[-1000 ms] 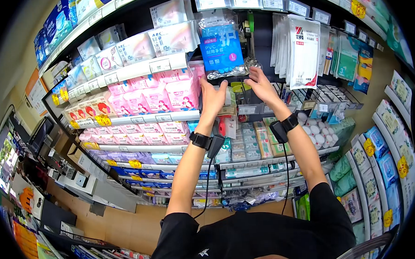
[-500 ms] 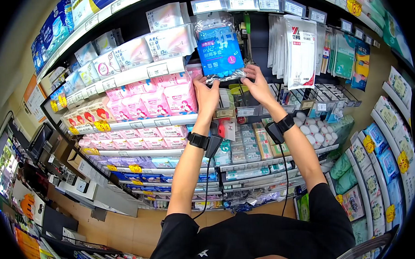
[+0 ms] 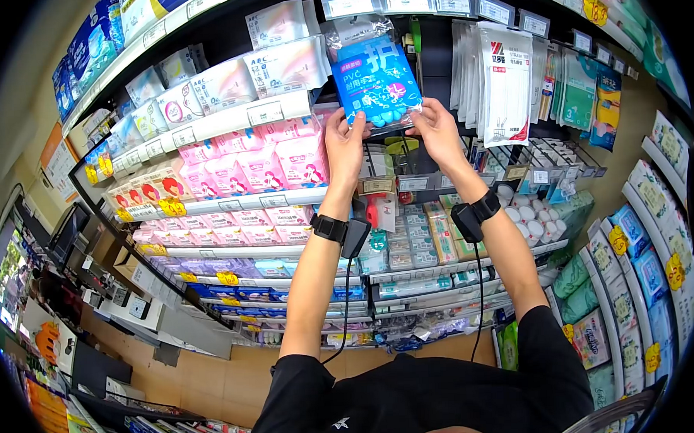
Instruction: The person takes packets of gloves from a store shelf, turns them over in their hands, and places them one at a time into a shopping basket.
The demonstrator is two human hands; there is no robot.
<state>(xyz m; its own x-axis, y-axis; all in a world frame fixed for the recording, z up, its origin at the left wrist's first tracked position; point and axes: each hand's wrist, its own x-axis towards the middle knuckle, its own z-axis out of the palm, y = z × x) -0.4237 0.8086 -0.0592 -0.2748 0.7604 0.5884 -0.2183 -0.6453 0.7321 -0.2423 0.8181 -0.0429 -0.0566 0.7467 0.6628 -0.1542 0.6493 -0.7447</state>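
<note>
Packet in flat blue plastic with white lettering [image 3: 374,82] is held upright, slightly tilted, at the far middle of the scene, below clear plastic price-label holders [image 3: 407,3]. Its lower left corner is gripped by the bare left hand [image 3: 345,143], fingers half curled and the thumb laid at its front. Its lower right corner is pinched by the bare right hand [image 3: 439,129], thumb and fingers nearly closed. Whether the packet is also borne by a hook cannot be told. Just to the left, pink rectangular soft packs [image 3: 302,163] are shelved beneath pale white-and-pink plastic packs [image 3: 285,68]. To the right, long white plastic packets with red print [image 3: 505,86] are hung in a row. Each wrist is circled by a black strap [image 3: 330,229].
</note>
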